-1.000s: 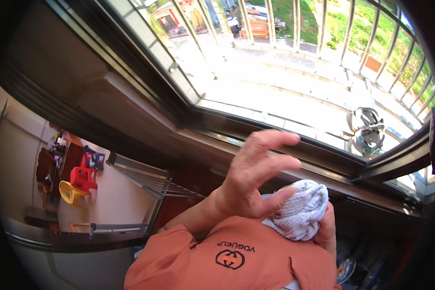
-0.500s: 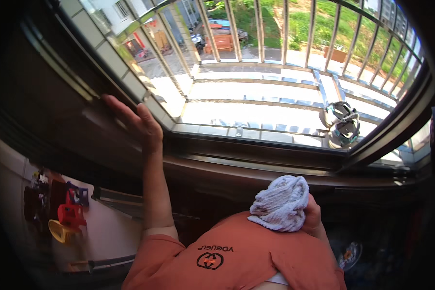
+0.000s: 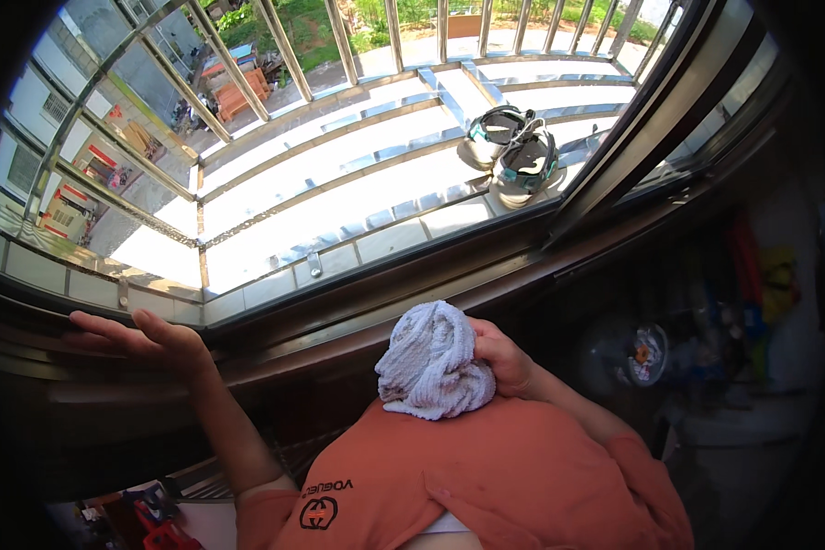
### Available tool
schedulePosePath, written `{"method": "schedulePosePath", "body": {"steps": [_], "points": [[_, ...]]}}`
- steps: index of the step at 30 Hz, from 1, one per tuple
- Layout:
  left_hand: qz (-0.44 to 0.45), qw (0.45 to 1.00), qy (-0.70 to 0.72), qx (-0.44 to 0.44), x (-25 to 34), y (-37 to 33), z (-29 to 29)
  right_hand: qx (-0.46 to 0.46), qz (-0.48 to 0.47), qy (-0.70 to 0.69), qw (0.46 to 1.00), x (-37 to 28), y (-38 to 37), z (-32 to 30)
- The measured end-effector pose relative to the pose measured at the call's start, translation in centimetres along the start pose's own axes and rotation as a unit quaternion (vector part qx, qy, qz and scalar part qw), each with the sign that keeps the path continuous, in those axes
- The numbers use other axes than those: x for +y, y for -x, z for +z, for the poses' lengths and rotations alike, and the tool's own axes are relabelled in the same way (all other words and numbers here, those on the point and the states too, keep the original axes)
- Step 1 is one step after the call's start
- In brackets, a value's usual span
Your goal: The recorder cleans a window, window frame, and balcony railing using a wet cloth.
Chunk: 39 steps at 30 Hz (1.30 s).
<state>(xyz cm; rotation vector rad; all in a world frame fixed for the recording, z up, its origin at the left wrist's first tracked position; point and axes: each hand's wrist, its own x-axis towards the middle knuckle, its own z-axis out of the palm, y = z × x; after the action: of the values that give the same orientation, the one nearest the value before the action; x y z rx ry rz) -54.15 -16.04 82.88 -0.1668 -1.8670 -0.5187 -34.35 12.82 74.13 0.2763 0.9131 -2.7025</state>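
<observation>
My right hand point(image 3: 499, 356) is closed on a bunched white cloth point(image 3: 435, 359), held just in front of my chest near the window sill. Most of its fingers are hidden behind the cloth. Out to the left, my left hand point(image 3: 142, 341) lies against the dark window frame point(image 3: 275, 341), with fingers stretched out and nothing in them. Beyond the frame the window stands open on a metal security cage point(image 3: 339, 156). A pair of shoes point(image 3: 513, 156), grey with teal trim, rests on the cage's floor bars.
A sliding window sash point(image 3: 646, 119) stands on the right side of the opening. Upright metal bars point(image 3: 394, 37) close off the far side. Red stools point(image 3: 167, 533) are in the room at lower left. At right is a clear round object point(image 3: 649, 353), its kind unclear.
The view has swung to the right, so the shoes and cage appear further left. My right hand keeps its hold on the cloth, and my left hand remains stretched out by the frame.
</observation>
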Motion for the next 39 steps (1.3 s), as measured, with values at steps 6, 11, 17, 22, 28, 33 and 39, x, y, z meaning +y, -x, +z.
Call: {"method": "schedulePosePath", "body": {"steps": [6,11,17,22,28,33,39], "points": [[0.024,0.993,0.11,-0.031,3.7,1.1,0.2,-0.017,-0.003,0.032,0.999,0.1,-0.5,0.9],[0.12,0.979,0.152,-0.062,8.0,2.2,0.5,-0.031,-0.009,0.034,0.999,0.5,-0.5,0.8],[0.167,0.927,0.292,-0.167,14.2,4.1,0.3,-0.029,-0.023,0.033,0.999,0.7,0.1,1.2],[0.245,0.796,0.461,-0.307,18.4,3.3,-0.2,-0.04,-0.024,0.027,0.999,0.9,0.7,0.6],[0.153,0.792,0.568,-0.165,17.1,2.6,1.6,-0.019,-0.068,0.041,0.997,1.2,1.5,1.0],[0.087,0.607,0.644,-0.457,19.6,3.1,2.0,-0.014,-0.066,0.032,0.997,1.2,2.0,1.2],[0.041,0.534,0.641,-0.549,17.7,2.7,1.6,0.017,-0.122,0.023,0.992,0.7,3.2,0.3]]}}
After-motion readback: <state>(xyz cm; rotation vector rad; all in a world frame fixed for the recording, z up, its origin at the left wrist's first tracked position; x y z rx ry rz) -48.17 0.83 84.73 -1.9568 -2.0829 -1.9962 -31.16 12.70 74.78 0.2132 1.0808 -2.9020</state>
